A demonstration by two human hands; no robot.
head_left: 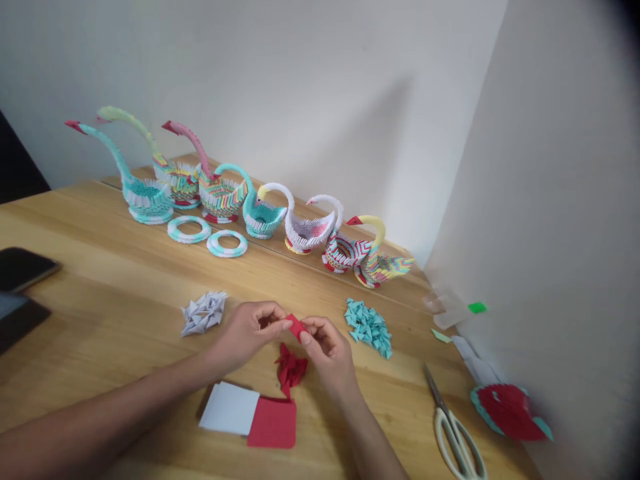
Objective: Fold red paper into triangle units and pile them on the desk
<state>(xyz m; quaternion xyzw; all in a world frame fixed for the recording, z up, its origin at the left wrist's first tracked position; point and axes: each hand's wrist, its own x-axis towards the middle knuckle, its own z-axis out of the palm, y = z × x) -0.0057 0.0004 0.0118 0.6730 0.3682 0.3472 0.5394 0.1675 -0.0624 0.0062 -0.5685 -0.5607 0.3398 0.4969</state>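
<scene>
Pinching red paper piece between left hand, right hand fingertips.

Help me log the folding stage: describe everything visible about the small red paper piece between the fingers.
The small red paper piece looks like thin matte paper, partly folded into a compact angular shape. The left hand and right hand pinch it by the fingertips, above the wooden table and a heap of folded red pieces.

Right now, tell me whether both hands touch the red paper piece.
Touching: the head view shows left hand and right hand fingertips pinching the red paper piece between them.
</scene>
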